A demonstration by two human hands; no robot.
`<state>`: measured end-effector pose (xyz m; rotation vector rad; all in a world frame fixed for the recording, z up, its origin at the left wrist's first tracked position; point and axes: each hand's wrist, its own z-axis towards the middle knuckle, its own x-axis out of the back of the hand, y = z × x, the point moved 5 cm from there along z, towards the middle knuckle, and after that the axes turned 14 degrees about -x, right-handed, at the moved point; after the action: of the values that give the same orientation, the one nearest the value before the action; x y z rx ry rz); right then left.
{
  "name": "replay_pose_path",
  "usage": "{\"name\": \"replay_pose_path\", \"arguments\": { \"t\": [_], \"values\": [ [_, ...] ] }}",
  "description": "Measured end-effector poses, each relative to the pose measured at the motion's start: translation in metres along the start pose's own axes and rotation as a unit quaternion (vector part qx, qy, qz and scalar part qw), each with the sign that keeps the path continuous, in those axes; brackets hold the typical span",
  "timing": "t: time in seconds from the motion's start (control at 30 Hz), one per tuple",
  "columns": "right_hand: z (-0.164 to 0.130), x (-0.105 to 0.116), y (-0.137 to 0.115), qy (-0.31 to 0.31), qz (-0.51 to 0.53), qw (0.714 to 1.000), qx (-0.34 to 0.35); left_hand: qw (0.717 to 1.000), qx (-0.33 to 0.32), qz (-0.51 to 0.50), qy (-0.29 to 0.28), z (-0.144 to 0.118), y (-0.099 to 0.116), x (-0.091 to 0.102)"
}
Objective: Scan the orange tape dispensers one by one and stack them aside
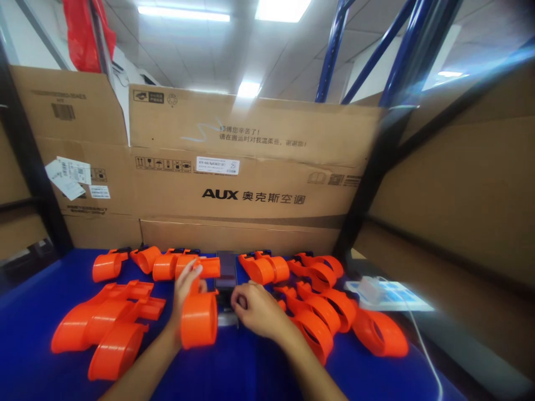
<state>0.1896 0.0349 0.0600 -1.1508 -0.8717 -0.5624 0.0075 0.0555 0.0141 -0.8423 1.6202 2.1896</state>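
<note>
Head view, looking down on a blue work surface [37, 312] walled by cardboard boxes [251, 167] on the far side. The left hand [186, 289] is closed around an orange plastic housing [199, 317], holding it upright at the near centre of the surface with its round open end toward the viewer; the thumb and fingers wrap its upper neck, and the forearm enters from the lower left with the wrist slightly bent upward. The right hand [257, 309] lies just right of that housing, fingers curled inward against a small dark device [226, 275] standing between the two hands; whether those fingers actually pinch anything cannot be told, since the fingertips are turned away. The right forearm comes in from the lower centre, wrist nearly straight. To work this step well, the housing should probably be kept steady by the left hand while the right does the fine work, both hands staying low over the surface. A loose stack of orange housings [108, 328] lies to the near left, a row of them [150, 262] along the far edge, and another overlapping group [326, 312] to the right. A white charger on a pale card [388, 295] rests at the far right, its cable trailing toward the near edge.
</note>
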Motion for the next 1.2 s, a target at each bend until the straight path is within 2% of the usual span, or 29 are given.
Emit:
{"name": "replay_pose_path", "arguments": {
  "t": [0.07,0.13,0.23,0.33,0.43,0.5,0.57,0.6,0.67,0.77,0.83,0.93,1.0,1.1,1.2],
  "values": [
    [0.002,0.005,-0.003,0.006,0.066,0.998,0.007,0.999,-0.032,0.026,0.001,-0.002,0.001,-0.002],
    [0.001,0.007,-0.007,-0.014,0.156,0.987,0.024,0.998,-0.05,0.045,0.017,-0.003,0.0,-0.001],
    [-0.005,0.005,-0.016,-0.093,0.258,0.959,0.07,0.993,-0.08,0.07,0.052,-0.003,0.0,0.003],
    [-0.012,0.0,-0.023,-0.143,0.279,0.945,0.094,0.987,-0.107,0.104,0.06,-0.001,0.001,0.005],
    [-0.011,-0.004,-0.021,-0.136,0.293,0.943,0.077,0.979,-0.142,0.147,0.018,0.002,0.002,0.001],
    [-0.006,-0.004,-0.015,-0.095,0.326,0.939,0.056,0.963,-0.187,0.191,-0.032,0.0,0.004,-0.005],
    [0.001,0.001,-0.006,-0.024,0.365,0.93,0.032,0.927,-0.248,0.264,-0.098,-0.006,0.009,-0.013],
    [0.004,0.003,-0.001,0.008,0.38,0.925,0.022,0.897,-0.282,0.311,-0.135,-0.011,0.012,-0.018],
    [0.007,0.006,0.005,0.045,0.395,0.918,0.013,0.82,-0.346,0.407,-0.205,-0.021,0.018,-0.028],
    [0.006,0.009,0.006,0.045,0.384,0.922,0.024,0.71,-0.404,0.514,-0.263,-0.035,0.032,-0.043],
    [0.002,0.01,0.002,0.036,0.361,0.931,0.034,0.662,-0.415,0.557,-0.281,-0.039,0.044,-0.051],
    [-0.002,0.009,-0.004,0.032,0.315,0.948,0.036,0.607,-0.405,0.595,-0.337,-0.038,0.061,-0.057],
    [-0.001,0.011,-0.003,0.066,0.298,0.952,0.014,0.589,-0.386,0.617,-0.351,-0.026,0.072,-0.055],
    [0.002,0.017,0.007,0.148,0.315,0.937,-0.032,0.573,-0.343,0.667,-0.33,0.008,0.084,-0.044],
    [0.004,0.025,0.018,0.22,0.337,0.914,-0.059,0.518,-0.305,0.718,-0.351,0.04,0.081,-0.039]
  ]
}}
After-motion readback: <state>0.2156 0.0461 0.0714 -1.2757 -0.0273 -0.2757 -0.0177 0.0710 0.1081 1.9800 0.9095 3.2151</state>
